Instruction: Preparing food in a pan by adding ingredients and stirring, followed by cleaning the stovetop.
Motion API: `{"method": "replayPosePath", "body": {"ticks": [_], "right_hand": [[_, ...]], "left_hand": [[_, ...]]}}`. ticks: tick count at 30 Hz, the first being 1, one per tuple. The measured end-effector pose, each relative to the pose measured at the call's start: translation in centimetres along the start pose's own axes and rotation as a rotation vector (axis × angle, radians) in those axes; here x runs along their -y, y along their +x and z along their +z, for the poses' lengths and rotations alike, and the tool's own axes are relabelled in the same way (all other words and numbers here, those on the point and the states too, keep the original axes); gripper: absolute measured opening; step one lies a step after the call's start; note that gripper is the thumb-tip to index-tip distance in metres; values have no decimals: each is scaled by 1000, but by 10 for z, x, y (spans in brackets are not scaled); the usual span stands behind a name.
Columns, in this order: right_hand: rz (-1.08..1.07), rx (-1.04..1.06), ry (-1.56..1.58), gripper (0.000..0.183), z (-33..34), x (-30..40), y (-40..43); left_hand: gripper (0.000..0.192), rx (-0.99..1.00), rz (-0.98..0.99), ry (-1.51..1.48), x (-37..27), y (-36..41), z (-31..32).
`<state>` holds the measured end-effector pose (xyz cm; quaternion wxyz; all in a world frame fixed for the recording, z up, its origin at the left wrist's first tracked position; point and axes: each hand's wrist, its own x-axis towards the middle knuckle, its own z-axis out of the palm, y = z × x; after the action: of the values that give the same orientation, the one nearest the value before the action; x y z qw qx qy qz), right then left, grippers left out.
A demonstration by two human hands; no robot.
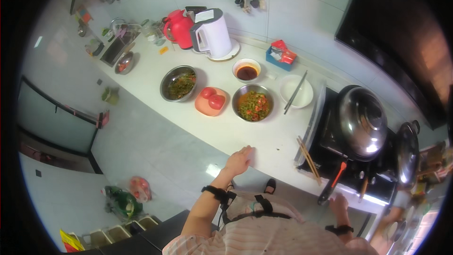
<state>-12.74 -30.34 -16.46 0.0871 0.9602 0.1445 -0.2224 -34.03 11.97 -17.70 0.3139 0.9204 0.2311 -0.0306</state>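
My left hand rests at the front edge of the white countertop, fingers stretched out and holding nothing. At the stove's front edge, my right hand is just right of the black pan handle; its fingers are partly hidden. The pan on the black gas stove wears a domed metal lid. Wooden chopsticks lie across the stove's left edge. Beyond my left hand stands a metal bowl of chopped green and red vegetables. Left of it, tomatoes sit on an orange plate.
A second metal bowl holds greens. Behind are a bowl of dark sauce, a white bowl with dark chopsticks across it, a blue box, a white kettle and a red jug. Another lid stands right.
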Motion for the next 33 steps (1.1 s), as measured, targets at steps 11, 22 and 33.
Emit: {"method": "replayPosePath", "body": {"ticks": [11,22,33], "right_hand": [[-339,-151,564,24,-23,266,-61],[-563,-109,641,26,-62,424,-26],[-870,277,952,29,-67,601,-3]], "left_hand": [[32,-49,23,-234,140,-41,-110],[27,-209,-258,-522,239,-44,-174],[40,-348,-246,-546,313,-15,-230]]}}
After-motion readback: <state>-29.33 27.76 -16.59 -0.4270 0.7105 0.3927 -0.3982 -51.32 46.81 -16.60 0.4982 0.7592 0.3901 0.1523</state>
